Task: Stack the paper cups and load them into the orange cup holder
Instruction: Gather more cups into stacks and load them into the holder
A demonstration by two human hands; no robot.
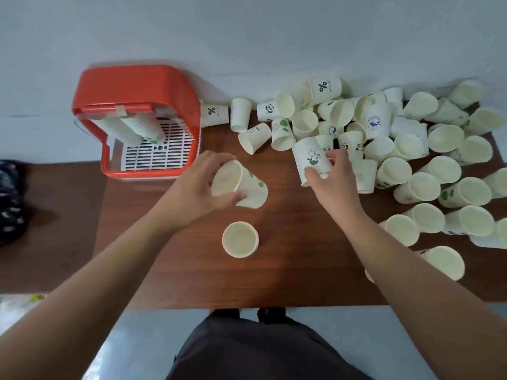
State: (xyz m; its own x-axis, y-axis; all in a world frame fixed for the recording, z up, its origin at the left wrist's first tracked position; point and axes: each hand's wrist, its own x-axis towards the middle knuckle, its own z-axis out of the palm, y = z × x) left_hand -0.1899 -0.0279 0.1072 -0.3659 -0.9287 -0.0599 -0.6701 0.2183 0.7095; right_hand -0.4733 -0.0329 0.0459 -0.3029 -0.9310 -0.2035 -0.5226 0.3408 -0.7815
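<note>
Hands both busy over the brown table [288, 270]. Your left hand [197, 185] clasps a leaf-printed cup [253, 189] at its rim end, fingers [219, 157] curled over the top and thumb under the mouth. That cup is tipped on its side, open mouth facing your left wrist, base pointing right. You cannot tell whether it touches the wood. Your right hand [332, 176] pinches a figure-printed cup [310, 157], thumb on the near-left wall and fingertips wrapped round the far-right wall. This cup sits at the near-left edge of the heap. On the near side of your left thumb, apart from it, an upright cup [240, 239] stands alone, mouth up. Beyond and left of your left fingertips, near but not touching, the orange cup holder [137, 86] sits at the far-left corner of the table against the pale wall [247, 37]. Inside it, stacked cups [131, 127] lean in two columns above a white slotted grid [164, 152]. Beyond and right of your right fingers the loose cups [411, 138] lie in a dense heap, most on their sides with mouths toward you, some nested or overlapping. The prints you can read include pandas, a percent sign, green sprouts and a blue round badge. The nearest loose ones lie just beside your right knuckles. Well left of your left fingers, off the table edge, a dark bundle [11, 198] shows, too blurred to identify.
</note>
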